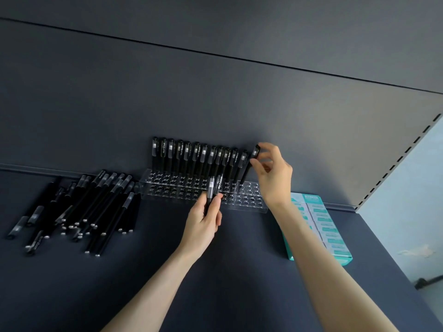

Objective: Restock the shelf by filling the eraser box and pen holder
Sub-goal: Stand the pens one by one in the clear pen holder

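- Dark grey shelf board (239,271) runs under a matching back panel (215,104), with a slotted upright (395,161) at the right edge.
- Against the back panel stands a clear pen holder (182,188) drilled with rows of round holes; its rear row carries a line of black pens (196,156) standing upright, caps up.
- The right hand (273,173) pinches the cap end of one more black pen (250,164), which leans to the right with its lower end in a hole at the right end of that rear row.
- The left hand (203,224) grips a small bunch of pens (213,188) (two or three, hard to count), caps pointing up, just in front of the holder.
- A loose heap of black pens (81,207) lies flat on the shelf board to the left of the holder, near it.
- To the right, behind the right forearm, sits a teal eraser box (323,226) with a row of wrapped erasers (328,221) packed inside; the arm hides part of it.
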A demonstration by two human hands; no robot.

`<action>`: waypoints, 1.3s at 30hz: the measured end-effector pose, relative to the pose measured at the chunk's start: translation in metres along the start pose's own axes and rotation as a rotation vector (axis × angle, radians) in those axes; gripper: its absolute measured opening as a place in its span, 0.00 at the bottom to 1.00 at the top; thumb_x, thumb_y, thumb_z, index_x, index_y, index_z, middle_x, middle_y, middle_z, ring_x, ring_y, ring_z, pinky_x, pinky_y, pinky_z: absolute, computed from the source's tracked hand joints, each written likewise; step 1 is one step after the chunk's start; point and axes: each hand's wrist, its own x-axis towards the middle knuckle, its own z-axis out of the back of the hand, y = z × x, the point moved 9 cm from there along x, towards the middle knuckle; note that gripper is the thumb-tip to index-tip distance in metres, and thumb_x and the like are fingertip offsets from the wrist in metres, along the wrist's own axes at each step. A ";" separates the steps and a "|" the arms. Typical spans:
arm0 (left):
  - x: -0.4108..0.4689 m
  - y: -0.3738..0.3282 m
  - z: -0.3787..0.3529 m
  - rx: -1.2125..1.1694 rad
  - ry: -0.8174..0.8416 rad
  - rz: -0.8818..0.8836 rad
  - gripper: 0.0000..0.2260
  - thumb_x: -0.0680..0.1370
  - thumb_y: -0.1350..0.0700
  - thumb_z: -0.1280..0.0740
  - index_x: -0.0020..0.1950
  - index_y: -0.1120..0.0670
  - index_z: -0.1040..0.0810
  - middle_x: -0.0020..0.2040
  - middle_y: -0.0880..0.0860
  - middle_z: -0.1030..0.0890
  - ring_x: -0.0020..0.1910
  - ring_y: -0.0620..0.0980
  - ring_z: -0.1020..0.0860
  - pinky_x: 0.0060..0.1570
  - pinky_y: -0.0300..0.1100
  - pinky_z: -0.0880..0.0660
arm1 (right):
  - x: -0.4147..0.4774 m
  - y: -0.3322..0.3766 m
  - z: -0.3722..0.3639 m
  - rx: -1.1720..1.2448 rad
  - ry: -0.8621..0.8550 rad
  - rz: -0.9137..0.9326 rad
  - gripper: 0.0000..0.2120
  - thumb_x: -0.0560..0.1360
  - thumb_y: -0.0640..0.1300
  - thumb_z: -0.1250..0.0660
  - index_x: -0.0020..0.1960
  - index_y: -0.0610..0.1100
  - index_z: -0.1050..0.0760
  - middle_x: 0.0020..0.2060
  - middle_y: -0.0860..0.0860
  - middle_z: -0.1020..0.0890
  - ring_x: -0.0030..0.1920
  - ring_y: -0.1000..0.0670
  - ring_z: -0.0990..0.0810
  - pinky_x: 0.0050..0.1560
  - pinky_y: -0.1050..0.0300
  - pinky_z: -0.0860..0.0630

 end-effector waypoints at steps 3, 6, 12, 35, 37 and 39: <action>0.001 0.002 0.001 0.024 -0.006 0.008 0.09 0.82 0.53 0.41 0.54 0.57 0.26 0.31 0.50 0.32 0.23 0.41 0.37 0.23 0.32 0.40 | -0.004 -0.002 -0.007 -0.048 0.016 0.023 0.14 0.73 0.34 0.31 0.58 0.42 0.25 0.38 0.52 0.22 0.38 0.47 0.22 0.46 0.53 0.24; -0.001 -0.002 -0.001 0.052 0.010 -0.017 0.09 0.82 0.53 0.42 0.54 0.57 0.26 0.32 0.51 0.31 0.23 0.41 0.37 0.24 0.33 0.40 | -0.008 -0.004 -0.009 -0.070 0.014 0.020 0.14 0.73 0.35 0.32 0.58 0.42 0.24 0.39 0.51 0.22 0.40 0.46 0.22 0.47 0.46 0.23; -0.004 -0.005 -0.002 0.039 0.035 -0.023 0.12 0.81 0.51 0.41 0.54 0.59 0.27 0.32 0.53 0.32 0.25 0.43 0.38 0.24 0.34 0.40 | -0.017 0.001 0.003 -0.029 -0.041 -0.036 0.14 0.73 0.38 0.30 0.58 0.45 0.26 0.43 0.52 0.24 0.36 0.56 0.25 0.43 0.61 0.26; -0.006 0.003 -0.012 -0.070 0.111 0.073 0.10 0.81 0.52 0.41 0.53 0.55 0.22 0.32 0.50 0.28 0.23 0.44 0.40 0.22 0.35 0.46 | -0.024 -0.001 0.048 0.357 -0.198 -0.243 0.18 0.71 0.37 0.28 0.50 0.59 0.27 0.34 0.52 0.19 0.34 0.46 0.19 0.44 0.47 0.20; -0.006 0.004 -0.012 -0.079 0.111 0.080 0.10 0.82 0.53 0.42 0.53 0.53 0.22 0.32 0.50 0.29 0.24 0.43 0.40 0.24 0.36 0.46 | -0.009 0.003 0.054 0.242 -0.228 -0.196 0.16 0.71 0.39 0.28 0.51 0.56 0.27 0.34 0.55 0.21 0.35 0.45 0.21 0.46 0.49 0.22; -0.008 0.003 -0.012 -0.073 0.118 0.075 0.09 0.82 0.53 0.42 0.53 0.52 0.23 0.31 0.49 0.29 0.24 0.43 0.40 0.25 0.38 0.47 | 0.000 0.007 0.050 0.174 -0.217 -0.149 0.14 0.72 0.39 0.29 0.55 0.50 0.27 0.35 0.53 0.21 0.35 0.46 0.21 0.46 0.55 0.24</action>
